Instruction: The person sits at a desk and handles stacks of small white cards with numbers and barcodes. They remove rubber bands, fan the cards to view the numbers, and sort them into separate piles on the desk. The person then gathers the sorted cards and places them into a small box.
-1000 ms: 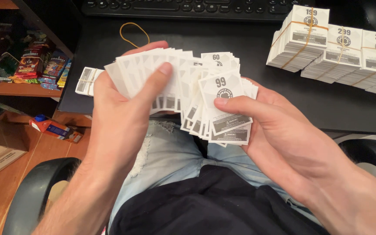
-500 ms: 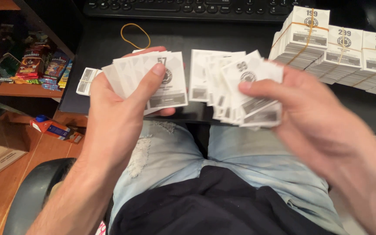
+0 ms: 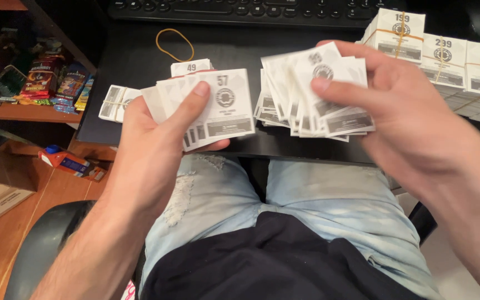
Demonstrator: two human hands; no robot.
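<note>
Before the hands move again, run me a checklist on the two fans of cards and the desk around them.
1. Left hand grips its fan of cards, thumb across the front: ok.
2. Right hand grips the second fan, thumb on top: ok.
3. The two fans held apart, gap between them: ok.
4. Loose rubber band lying free on the black desk: ok.
5. Banded stacks at the far right tied and upright: ok.
6. Second fan's cards squared up: not ok, splayed and blurred.
</note>
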